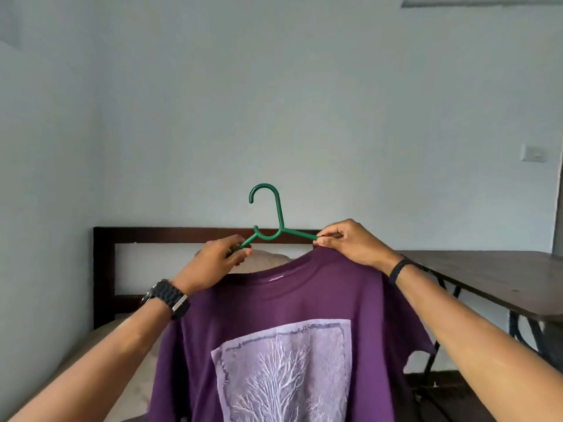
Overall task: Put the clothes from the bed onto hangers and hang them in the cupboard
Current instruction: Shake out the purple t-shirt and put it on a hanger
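Note:
A purple T-shirt [292,303] with a pale tree print hangs in front of me, held up above the bed [128,354]. A green plastic hanger [275,220] sticks out above its collar, hook upward, its arms running down into the shirt's shoulders. My left hand [213,260], with a black watch on the wrist, grips the hanger's left arm. My right hand [350,242], with a black band on the wrist, pinches the hanger's right arm together with the shirt's shoulder. No cupboard is in view.
The bed's dark wooden headboard [170,233] stands against the pale wall behind the shirt, with a beige pillow [268,258] below it. A dark folding table [499,281] stands to the right. A wall switch [536,153] is at the right.

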`<control>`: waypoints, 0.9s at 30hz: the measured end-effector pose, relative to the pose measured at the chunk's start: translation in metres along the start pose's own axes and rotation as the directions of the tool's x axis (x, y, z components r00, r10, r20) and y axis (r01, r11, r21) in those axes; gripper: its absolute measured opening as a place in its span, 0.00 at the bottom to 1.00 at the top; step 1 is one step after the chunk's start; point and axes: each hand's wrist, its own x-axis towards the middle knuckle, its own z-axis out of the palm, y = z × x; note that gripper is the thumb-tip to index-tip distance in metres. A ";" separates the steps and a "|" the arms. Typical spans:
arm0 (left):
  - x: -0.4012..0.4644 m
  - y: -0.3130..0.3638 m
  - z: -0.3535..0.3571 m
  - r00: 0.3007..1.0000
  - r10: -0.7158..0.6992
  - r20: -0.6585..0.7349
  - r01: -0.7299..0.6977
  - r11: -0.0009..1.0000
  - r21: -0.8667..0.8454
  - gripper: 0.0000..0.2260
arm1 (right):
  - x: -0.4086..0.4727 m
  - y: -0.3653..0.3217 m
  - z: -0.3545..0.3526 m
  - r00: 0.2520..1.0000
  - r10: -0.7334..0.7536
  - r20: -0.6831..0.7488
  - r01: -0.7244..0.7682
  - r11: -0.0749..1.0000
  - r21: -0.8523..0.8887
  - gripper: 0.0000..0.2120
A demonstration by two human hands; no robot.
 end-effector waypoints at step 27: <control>0.101 0.075 -0.025 0.894 0.207 -0.397 -0.013 0.898 0.440 0.06 | -0.038 -0.001 -0.122 0.977 0.148 -0.155 -0.147 0.989 0.019 0.15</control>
